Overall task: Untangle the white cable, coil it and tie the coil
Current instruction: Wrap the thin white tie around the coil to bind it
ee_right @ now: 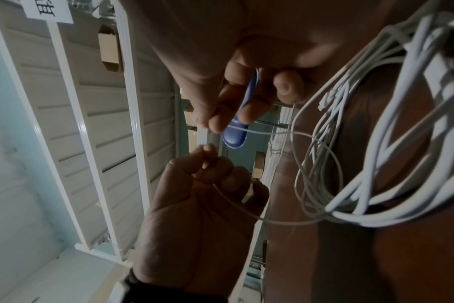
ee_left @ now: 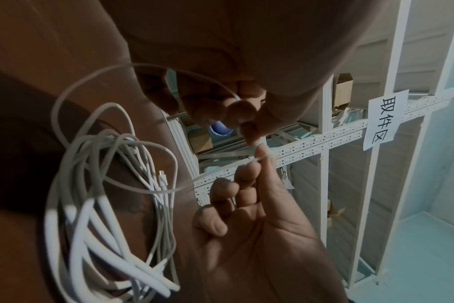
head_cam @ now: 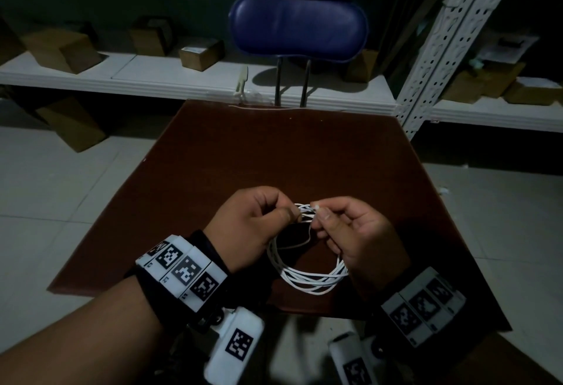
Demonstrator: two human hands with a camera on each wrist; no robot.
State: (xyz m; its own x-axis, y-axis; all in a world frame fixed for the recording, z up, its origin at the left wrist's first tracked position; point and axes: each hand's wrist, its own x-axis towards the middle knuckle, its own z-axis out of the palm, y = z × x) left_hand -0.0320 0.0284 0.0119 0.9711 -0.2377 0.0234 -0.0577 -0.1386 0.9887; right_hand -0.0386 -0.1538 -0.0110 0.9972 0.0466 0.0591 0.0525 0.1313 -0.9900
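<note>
The white cable (head_cam: 307,276) is wound into a loose coil of several loops, low between my hands over the near part of the brown table (head_cam: 304,156). A thin white tie (ee_left: 132,188) loops through the coil (ee_left: 104,215). My left hand (head_cam: 292,213) pinches one end of the tie between thumb and fingertips (ee_left: 240,103). My right hand (head_cam: 318,214) pinches the other end (ee_right: 218,127), close to the left. In the right wrist view the tie (ee_right: 285,221) runs from the left hand (ee_right: 208,166) into the coil (ee_right: 376,174). A cable plug (ee_left: 161,177) shows among the loops.
Another thin white strand (head_cam: 262,107) lies at the table's far edge. A blue chair (head_cam: 298,31) stands behind the table. White metal shelves (head_cam: 182,80) with cardboard boxes (head_cam: 61,46) run along the back and right. Tiled floor surrounds the table.
</note>
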